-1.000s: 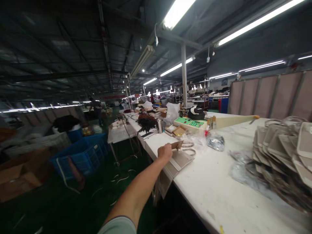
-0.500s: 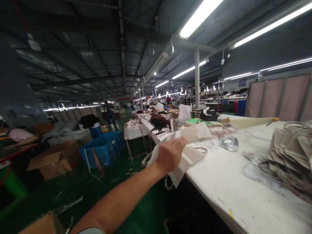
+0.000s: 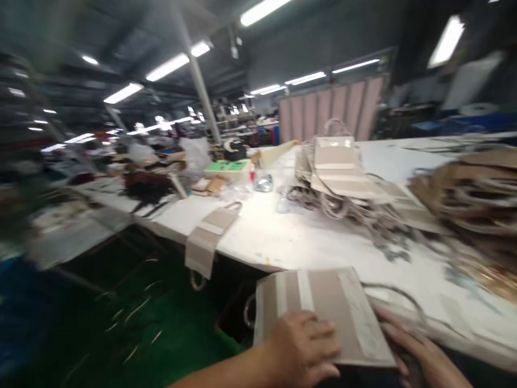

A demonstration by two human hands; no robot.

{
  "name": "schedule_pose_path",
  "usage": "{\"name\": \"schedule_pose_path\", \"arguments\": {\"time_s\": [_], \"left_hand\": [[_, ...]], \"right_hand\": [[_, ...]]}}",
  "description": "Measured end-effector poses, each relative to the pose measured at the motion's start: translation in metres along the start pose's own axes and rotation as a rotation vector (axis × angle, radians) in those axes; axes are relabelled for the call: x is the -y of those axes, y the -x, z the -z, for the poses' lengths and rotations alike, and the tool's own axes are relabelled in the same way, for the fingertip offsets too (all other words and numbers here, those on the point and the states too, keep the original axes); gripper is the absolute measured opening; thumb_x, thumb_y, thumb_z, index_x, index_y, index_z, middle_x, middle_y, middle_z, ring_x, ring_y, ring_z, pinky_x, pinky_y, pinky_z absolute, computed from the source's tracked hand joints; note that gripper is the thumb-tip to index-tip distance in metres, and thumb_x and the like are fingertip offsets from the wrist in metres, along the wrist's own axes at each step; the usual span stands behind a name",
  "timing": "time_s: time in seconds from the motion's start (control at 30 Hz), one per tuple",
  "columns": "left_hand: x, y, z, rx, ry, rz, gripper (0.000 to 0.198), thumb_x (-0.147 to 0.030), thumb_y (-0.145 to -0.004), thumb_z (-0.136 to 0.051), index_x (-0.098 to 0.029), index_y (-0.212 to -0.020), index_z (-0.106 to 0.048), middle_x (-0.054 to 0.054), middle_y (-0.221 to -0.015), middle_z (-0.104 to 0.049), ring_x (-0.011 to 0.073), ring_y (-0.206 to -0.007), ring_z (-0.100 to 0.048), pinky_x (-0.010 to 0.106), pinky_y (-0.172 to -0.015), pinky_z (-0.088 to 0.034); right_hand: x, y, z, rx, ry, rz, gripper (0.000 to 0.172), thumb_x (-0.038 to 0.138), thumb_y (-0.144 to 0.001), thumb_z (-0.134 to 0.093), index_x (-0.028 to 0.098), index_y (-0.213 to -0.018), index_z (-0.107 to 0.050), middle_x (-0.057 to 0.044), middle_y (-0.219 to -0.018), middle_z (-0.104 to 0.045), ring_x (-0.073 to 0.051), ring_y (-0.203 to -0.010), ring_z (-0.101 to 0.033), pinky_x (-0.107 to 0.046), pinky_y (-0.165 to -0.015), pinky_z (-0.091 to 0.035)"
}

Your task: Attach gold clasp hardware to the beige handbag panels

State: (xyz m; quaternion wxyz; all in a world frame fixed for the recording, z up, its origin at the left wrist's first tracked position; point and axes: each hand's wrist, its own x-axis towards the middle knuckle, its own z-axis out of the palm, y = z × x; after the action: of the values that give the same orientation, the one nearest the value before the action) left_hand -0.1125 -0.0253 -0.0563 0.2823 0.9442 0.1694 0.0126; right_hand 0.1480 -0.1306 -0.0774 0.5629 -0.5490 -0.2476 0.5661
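Note:
A flat beige bag piece (image 3: 329, 302) with pale strips and a cord handle at each end lies before me at the table's near edge. My left hand (image 3: 305, 347) rests on top of it, fingers laid loosely over the fabric. At its right side my right hand (image 3: 412, 345) grips the edge near a handle, partly hidden and blurred. A similar beige bag piece (image 3: 212, 234) lies further left and hangs over the table edge. Beyond my hands is a heap of beige bags (image 3: 333, 167) with handles and cords tangled below.
A brown stack of pieces (image 3: 480, 183) stands at the right on the white table (image 3: 262, 231). Further back are a green-topped device (image 3: 228, 165), a silvery bundle (image 3: 263, 183) and dark strands (image 3: 147, 186). Scraps litter the green floor (image 3: 133, 323) at left.
My view has swung right. My left hand has come back from the bag piece at the far left edge and now lies on one before me. My right hand has come into view.

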Motion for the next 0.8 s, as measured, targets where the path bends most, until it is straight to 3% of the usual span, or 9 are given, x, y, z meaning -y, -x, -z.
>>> {"name": "schedule_pose_path", "arguments": {"time_s": [0.07, 0.17, 0.23, 0.33, 0.4, 0.47, 0.57, 0.63, 0.8], "left_hand": [[0.017, -0.018, 0.011, -0.119, 0.003, 0.001, 0.062, -0.065, -0.099, -0.046, -0.040, -0.156, -0.052, 0.001, -0.162, -0.052, 0.0259, -0.147, -0.052, 0.044, -0.130, -0.033], [0.042, -0.060, 0.030, -0.338, -0.073, 0.103, 0.057, -0.049, -0.098, -0.056, -0.023, -0.148, -0.061, 0.011, -0.160, -0.055, 0.0316, -0.148, -0.049, 0.051, -0.128, -0.033], [0.051, -0.092, 0.044, -0.376, -0.089, 0.167, 0.057, -0.045, -0.095, -0.059, -0.017, -0.144, -0.063, 0.016, -0.152, -0.060, 0.0337, -0.142, -0.053, 0.051, -0.122, -0.039], [0.057, -0.133, 0.069, -0.148, -0.016, 0.198, 0.043, -0.051, -0.095, -0.057, -0.018, -0.115, -0.076, 0.011, -0.113, -0.076, 0.0292, -0.109, -0.067, 0.039, -0.095, -0.052], [0.058, -0.151, 0.085, 0.108, 0.101, 0.177, 0.043, -0.058, -0.095, -0.057, -0.019, -0.091, -0.076, 0.003, -0.086, -0.073, 0.0222, -0.084, -0.065, 0.030, -0.075, -0.049], [0.057, -0.162, 0.096, 0.371, 0.261, 0.156, 0.047, -0.063, -0.091, -0.063, -0.018, -0.083, -0.073, -0.001, -0.075, -0.066, 0.0174, -0.073, -0.060, 0.026, -0.066, -0.043], [0.057, -0.168, 0.102, 0.678, 0.485, 0.142, 0.049, -0.066, -0.081, -0.075, -0.017, -0.089, -0.075, -0.002, -0.079, -0.069, 0.0172, -0.077, -0.060, 0.025, -0.073, -0.046], [0.056, -0.169, 0.100, 0.780, 0.614, 0.144, 0.052, -0.067, -0.078, -0.079, -0.018, -0.097, -0.077, -0.001, -0.089, -0.073, 0.0199, -0.088, -0.064, 0.027, -0.084, -0.050], [0.052, -0.175, 0.091, 0.734, 0.856, 0.125, 0.066, -0.061, -0.085, -0.078, -0.020, -0.137, -0.069, 0.006, -0.135, -0.071, 0.0290, -0.132, -0.059, 0.037, -0.114, -0.043]], "right_hand": [[-0.014, 0.010, 0.006, -0.138, -0.175, -0.048, 0.072, 0.059, -0.077, -0.086, 0.013, -0.131, -0.070, 0.005, -0.051, -0.049, -0.011, -0.042, -0.038, -0.024, -0.040, -0.034], [-0.021, 0.006, 0.002, -0.189, -0.266, -0.041, 0.065, 0.054, -0.076, -0.086, 0.008, -0.119, -0.075, 0.004, -0.050, -0.050, -0.010, -0.043, -0.037, -0.022, -0.041, -0.034], [-0.021, 0.004, -0.001, -0.175, -0.250, -0.013, 0.057, 0.052, -0.078, -0.083, 0.008, -0.115, -0.077, 0.002, -0.053, -0.053, -0.009, -0.044, -0.039, -0.022, -0.043, -0.034], [-0.018, 0.008, 0.002, -0.133, -0.163, 0.043, 0.049, 0.049, -0.083, -0.079, 0.010, -0.111, -0.079, 0.000, -0.057, -0.058, -0.010, -0.047, -0.045, -0.022, -0.047, -0.037], [-0.018, 0.014, 0.007, -0.099, -0.101, 0.046, 0.047, 0.050, -0.084, -0.078, 0.011, -0.110, -0.080, 0.000, -0.058, -0.059, -0.011, -0.050, -0.048, -0.022, -0.049, -0.038], [-0.020, 0.019, 0.013, -0.071, -0.064, 0.028, 0.049, 0.052, -0.083, -0.077, 0.011, -0.110, -0.080, 0.000, -0.057, -0.059, -0.012, -0.051, -0.049, -0.023, -0.050, -0.039], [-0.025, 0.024, 0.021, -0.045, -0.055, 0.015, 0.050, 0.054, -0.081, -0.079, 0.011, -0.108, -0.081, 0.000, -0.058, -0.059, -0.012, -0.051, -0.050, -0.024, -0.052, -0.040], [-0.028, 0.026, 0.026, -0.033, -0.054, 0.006, 0.050, 0.055, -0.081, -0.078, 0.011, -0.106, -0.081, 0.000, -0.058, -0.060, -0.012, -0.051, -0.050, -0.024, -0.052, -0.039], [-0.037, 0.022, 0.033, -0.052, -0.065, -0.031, 0.053, 0.055, -0.084, -0.076, 0.011, -0.114, -0.079, 0.001, -0.056, -0.059, -0.013, -0.050, -0.051, -0.024, -0.051, -0.039]]}}
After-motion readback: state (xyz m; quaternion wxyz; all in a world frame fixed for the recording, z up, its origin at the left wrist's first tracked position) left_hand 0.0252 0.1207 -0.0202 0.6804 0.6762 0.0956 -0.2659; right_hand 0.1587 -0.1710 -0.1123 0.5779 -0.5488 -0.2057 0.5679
